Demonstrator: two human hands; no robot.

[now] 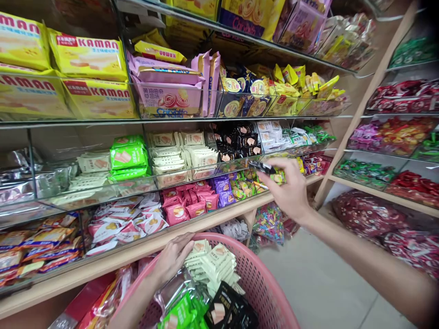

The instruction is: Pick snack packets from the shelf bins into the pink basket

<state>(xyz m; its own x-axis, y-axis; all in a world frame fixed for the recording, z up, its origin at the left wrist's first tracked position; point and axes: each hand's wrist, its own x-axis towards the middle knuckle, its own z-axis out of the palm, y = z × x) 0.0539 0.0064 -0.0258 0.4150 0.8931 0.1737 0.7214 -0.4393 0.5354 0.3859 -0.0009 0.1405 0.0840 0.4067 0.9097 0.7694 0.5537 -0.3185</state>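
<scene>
My right hand [290,187] is pinching a small black wafer packet [262,167] in front of the lower shelf, just below a compartment of black packets [236,139]. The packet is slightly blurred. My left hand [174,257] lies on the far left rim of a pink plastic basket [270,288], fingers stretched out, holding nothing. Beside it in the basket are stacked cream-coloured wafer packets [217,262]. Nearer to me lie green packets [185,313] and larger black packets [228,308], with clear crinkled wrap at the left.
Glass-fronted shelves hold yellow biscuit packs [92,55], pink packets [190,201] and cream packets [169,160]. A wooden shelf edge [144,246] runs behind the basket. At right, another rack [363,176] holds wrapped sweets. Bulk bags [372,214] sit on the tiled floor [325,274].
</scene>
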